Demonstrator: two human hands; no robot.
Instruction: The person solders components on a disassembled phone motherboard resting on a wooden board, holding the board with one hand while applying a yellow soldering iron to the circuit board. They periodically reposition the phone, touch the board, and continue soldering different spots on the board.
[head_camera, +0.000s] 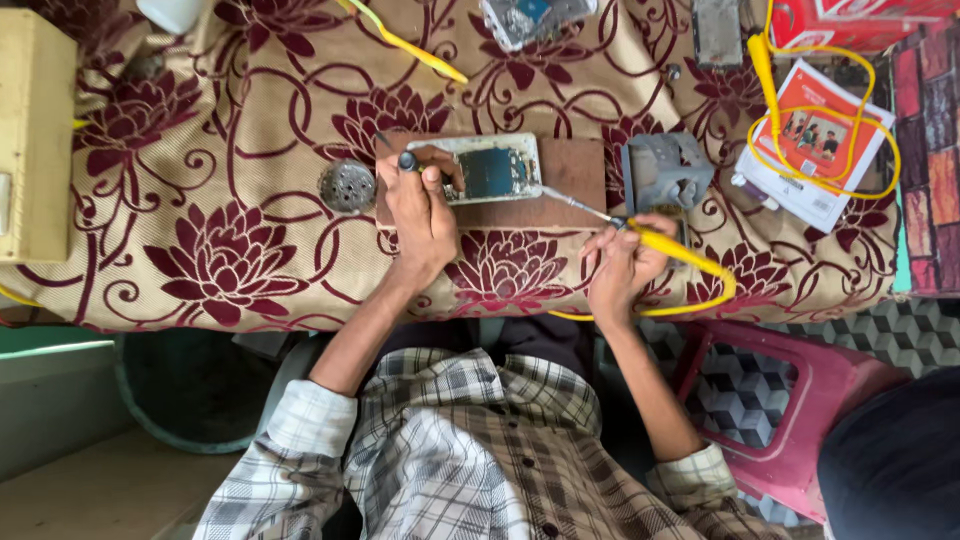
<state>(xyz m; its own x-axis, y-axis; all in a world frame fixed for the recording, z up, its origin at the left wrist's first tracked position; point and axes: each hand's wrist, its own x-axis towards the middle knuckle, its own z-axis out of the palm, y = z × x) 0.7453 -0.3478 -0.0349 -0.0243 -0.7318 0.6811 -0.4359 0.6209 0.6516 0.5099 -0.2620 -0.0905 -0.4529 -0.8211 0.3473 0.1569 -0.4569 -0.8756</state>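
An opened phone (488, 168) with its circuit board bare lies on a brown wooden board (570, 180) near the desk's (250, 200) front edge, on a beige cloth with maroon flowers. The left hand (420, 215) rests on the board's left end, its fingers (432, 172) pinched around a dark-handled tool (408, 160) at the phone's left edge. The right hand (625, 262) grips a yellow-handled soldering iron (655, 240), fingers closed around the handle, its thin tip (570, 200) touching the phone's lower right corner. A round perforated metal piece (347, 185) sits just left of the board, a grey metal stand (665, 170) just right of it. The iron's yellow cord (700, 300) loops over the front edge; another yellow cable (800, 120) crosses a booklet (815, 145) farther right. A wooden box (35, 135) fills the left end. A pink stool (790, 410) stands below.
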